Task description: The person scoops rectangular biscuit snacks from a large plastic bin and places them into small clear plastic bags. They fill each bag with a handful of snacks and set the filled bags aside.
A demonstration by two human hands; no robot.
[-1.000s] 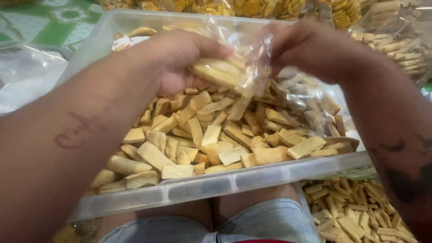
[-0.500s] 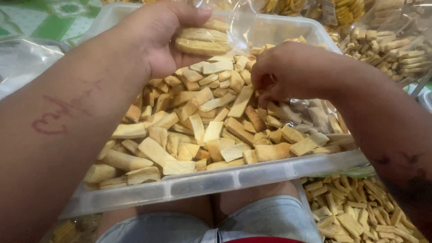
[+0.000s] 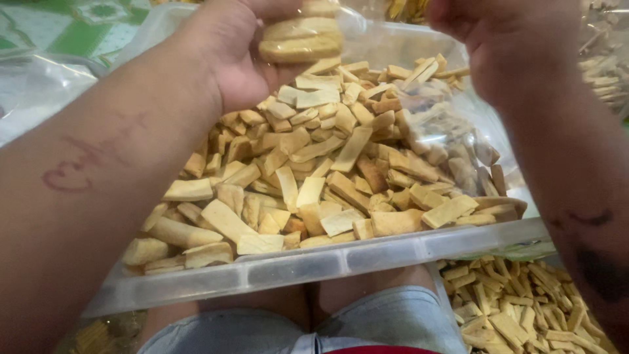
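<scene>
light was soft, even and moderately bright; glare marked the clear plastic at upper left; near forearms appeared slightly blurred.

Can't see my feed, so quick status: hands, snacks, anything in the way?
Left hand closed on a small stack of crackers. Right hand raised, fingers curled; contents hidden. Clear tub of cracker pieces below. Nothing blocking.

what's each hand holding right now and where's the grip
The left hand grips a clear bag of crackers around its filled bottom; the right hand is closed, contents hidden.
</scene>
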